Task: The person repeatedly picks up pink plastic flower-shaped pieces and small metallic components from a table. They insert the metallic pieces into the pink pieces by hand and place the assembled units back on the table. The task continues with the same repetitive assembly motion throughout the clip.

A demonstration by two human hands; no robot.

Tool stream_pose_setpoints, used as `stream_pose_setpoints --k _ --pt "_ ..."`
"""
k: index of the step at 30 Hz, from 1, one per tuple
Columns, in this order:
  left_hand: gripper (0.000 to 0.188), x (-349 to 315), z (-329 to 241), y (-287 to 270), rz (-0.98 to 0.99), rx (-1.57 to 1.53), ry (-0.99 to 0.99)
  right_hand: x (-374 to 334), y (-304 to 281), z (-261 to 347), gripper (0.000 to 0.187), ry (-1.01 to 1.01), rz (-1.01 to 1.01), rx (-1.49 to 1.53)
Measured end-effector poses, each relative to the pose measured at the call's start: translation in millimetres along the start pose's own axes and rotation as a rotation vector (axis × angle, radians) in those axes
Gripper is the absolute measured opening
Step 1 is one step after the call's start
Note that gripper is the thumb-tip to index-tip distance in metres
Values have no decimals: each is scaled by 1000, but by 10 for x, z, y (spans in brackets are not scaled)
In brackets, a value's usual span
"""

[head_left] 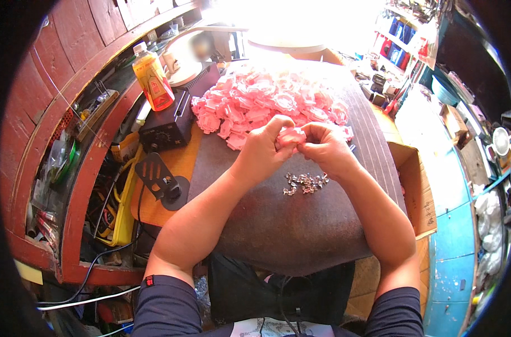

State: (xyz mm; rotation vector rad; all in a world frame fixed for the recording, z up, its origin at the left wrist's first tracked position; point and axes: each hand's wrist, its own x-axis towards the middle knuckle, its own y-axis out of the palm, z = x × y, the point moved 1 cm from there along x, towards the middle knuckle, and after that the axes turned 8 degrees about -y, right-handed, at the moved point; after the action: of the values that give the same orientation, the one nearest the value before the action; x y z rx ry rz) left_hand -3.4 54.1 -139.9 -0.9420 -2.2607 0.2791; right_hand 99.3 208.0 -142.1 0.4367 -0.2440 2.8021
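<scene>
Item: small pink fabric flower (292, 135), pinched between the fingertips of the left hand (262, 150) and the right hand (325, 147); each grip is closed on it, above the grey worktop (289, 224). Handling, as judged: very light, soft, easily crushed; best taken at the edges with fingertips only. At 6 o'clock of the hands, a small heap of metal fittings (305, 182) is laid. At 12 o'clock, a large pile of pink flowers (266, 101) is heaped. At 10 o'clock, a black box device (168, 126) and an orange bottle (152, 78) are kept.
</scene>
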Motion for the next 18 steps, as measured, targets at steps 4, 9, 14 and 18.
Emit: stream_pose_setpoints --k 4,9,14,18 --pt "30 -6 -23 -6 14 -58 21 -18 21 86 12 12 15 45" --pt "33 65 16 -30 90 -310 -197 -31 27 157 13 51 -41 138" --pt "35 56 43 -43 52 -344 -142 -39 56 255 11 49 5 80" --pt "36 113 -52 -180 86 -384 -271 -29 35 190 7 11 -44 129"
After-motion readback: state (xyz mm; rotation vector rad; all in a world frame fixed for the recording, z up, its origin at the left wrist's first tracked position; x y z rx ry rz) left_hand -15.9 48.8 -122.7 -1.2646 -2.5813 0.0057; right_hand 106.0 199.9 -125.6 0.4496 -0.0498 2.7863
